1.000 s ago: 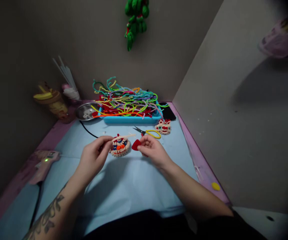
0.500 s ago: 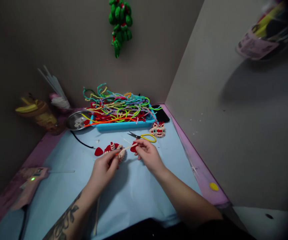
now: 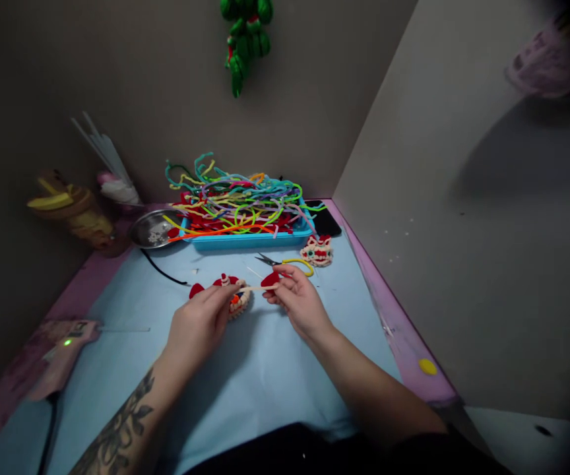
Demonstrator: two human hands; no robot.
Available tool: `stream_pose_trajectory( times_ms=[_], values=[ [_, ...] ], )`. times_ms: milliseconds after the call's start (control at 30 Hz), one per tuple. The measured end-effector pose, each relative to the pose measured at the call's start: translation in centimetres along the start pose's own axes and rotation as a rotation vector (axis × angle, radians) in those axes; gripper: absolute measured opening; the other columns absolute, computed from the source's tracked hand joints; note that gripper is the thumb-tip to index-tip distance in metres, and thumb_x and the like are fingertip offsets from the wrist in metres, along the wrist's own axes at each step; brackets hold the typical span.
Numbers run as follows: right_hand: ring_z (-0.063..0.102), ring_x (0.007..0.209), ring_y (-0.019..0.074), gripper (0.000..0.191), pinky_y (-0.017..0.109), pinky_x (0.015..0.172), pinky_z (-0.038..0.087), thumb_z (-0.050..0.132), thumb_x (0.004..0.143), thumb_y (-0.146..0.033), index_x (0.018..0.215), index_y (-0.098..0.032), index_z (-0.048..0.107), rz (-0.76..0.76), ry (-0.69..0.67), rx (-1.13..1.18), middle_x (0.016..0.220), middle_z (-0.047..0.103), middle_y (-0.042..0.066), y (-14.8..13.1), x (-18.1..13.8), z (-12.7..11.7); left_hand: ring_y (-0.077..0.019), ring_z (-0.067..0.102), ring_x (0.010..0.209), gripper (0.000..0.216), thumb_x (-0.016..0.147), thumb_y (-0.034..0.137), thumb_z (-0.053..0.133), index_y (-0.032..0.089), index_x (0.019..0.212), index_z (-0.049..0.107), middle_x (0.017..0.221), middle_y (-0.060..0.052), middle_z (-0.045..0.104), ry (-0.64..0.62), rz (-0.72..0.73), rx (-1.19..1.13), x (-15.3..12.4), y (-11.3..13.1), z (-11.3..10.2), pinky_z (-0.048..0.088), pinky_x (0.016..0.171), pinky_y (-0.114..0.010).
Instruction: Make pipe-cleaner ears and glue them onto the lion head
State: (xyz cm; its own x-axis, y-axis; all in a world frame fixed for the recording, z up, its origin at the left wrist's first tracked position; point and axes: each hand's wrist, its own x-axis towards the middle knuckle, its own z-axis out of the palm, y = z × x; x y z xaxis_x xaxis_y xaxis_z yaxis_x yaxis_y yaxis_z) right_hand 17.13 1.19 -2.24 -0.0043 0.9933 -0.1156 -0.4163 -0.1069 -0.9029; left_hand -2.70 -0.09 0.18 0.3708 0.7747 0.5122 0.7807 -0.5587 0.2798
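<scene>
My left hand [image 3: 200, 322] is closed on a small cream and red pipe-cleaner figure [image 3: 238, 302] lying on the light blue mat [image 3: 245, 376]. A cream pipe-cleaner strand [image 3: 258, 287] runs from the figure to my right hand [image 3: 295, 300], which pinches its end together with a small red heart-shaped piece [image 3: 270, 280]. More red heart pieces [image 3: 196, 290] stick out from the figure's left side. Yellow-handled scissors [image 3: 289, 262] lie just beyond my right hand.
A blue tray [image 3: 245, 239] heaped with coloured pipe cleaners stands at the back. A second finished figure [image 3: 317, 251], a black phone [image 3: 325, 223], a metal dish [image 3: 154, 229], a glue gun [image 3: 60, 346] with green light, and a black cable [image 3: 163, 272] lie around.
The figure has been turned from face-up to its side, showing red hearts at its left. My hands have drawn closer together, and the cream strand now bridges them.
</scene>
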Motion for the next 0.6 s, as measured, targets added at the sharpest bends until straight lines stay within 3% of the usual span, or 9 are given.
stream_pose_trajectory(
  times_ms=[200,433,600],
  values=[
    [0.064,0.057,0.0106,0.027,0.022,0.054,0.051,0.066,0.072,-0.024,0.087,-0.024,0.044,-0.103,0.007,-0.068,0.070,0.065,-0.006,0.3,0.5,-0.5,-0.0165,0.070,0.082,0.027,0.091,0.019,0.047,0.020,0.112,0.065,0.099,-0.006,0.073,-0.015,-0.028,0.013,-0.3,-0.5,0.2,0.053,0.069,-0.025],
    [0.064,0.063,0.0120,0.010,0.026,0.060,0.053,0.065,0.073,-0.027,0.075,-0.019,0.058,-0.097,-0.054,-0.174,0.069,0.064,-0.001,-0.4,0.2,-0.7,-0.0169,0.069,0.082,0.029,0.091,0.019,0.046,0.022,0.113,0.065,0.097,-0.006,0.073,-0.050,-0.074,-0.026,-0.4,-0.7,0.2,0.052,0.067,-0.024],
    [0.064,0.066,0.0140,0.014,0.029,0.064,0.054,0.070,0.070,-0.029,0.078,-0.020,0.063,-0.093,-0.081,-0.195,0.072,0.066,-0.001,-1.0,-0.2,-0.5,-0.0170,0.069,0.082,0.029,0.091,0.020,0.046,0.023,0.112,0.066,0.100,-0.006,0.073,-0.062,-0.095,-0.039,-0.5,-0.6,0.2,0.051,0.068,-0.024]
  ],
)
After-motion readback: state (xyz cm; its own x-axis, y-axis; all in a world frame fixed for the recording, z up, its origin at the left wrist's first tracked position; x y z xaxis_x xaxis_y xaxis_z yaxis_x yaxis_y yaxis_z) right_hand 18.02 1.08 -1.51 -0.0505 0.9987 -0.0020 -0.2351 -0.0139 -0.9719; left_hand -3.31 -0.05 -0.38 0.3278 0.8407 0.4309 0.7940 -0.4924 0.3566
